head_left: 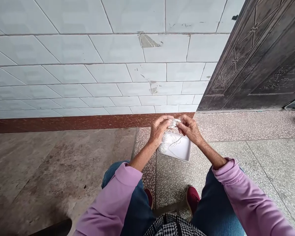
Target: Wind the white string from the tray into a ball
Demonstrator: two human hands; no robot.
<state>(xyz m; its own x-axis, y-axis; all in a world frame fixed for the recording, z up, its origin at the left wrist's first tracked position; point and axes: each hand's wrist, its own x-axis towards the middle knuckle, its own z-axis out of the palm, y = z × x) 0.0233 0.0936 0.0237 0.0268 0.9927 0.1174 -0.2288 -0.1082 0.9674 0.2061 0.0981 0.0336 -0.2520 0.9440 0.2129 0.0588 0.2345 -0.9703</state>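
A small white piece of yarn work (173, 123) is pinched between the fingertips of my left hand (159, 128) and my right hand (189, 128), above the floor in front of me. Whether a hook or needle is in my fingers is too small to tell. Below my hands a shallow white box (184, 150) rests on the floor, with white balls of yarn (164, 147) at its left side. A strand of yarn (178, 140) runs from them up toward my right hand. My left hand and wrist hide part of the box's left edge.
A white tiled wall (108, 72) with a red-brown skirting (64, 123) stands ahead. To the right is a dark, patterned door (250, 55). Speckled floor (226, 157) lies under the box, bare concrete (64, 160) to the left. My red shoes (193, 198) are behind the box.
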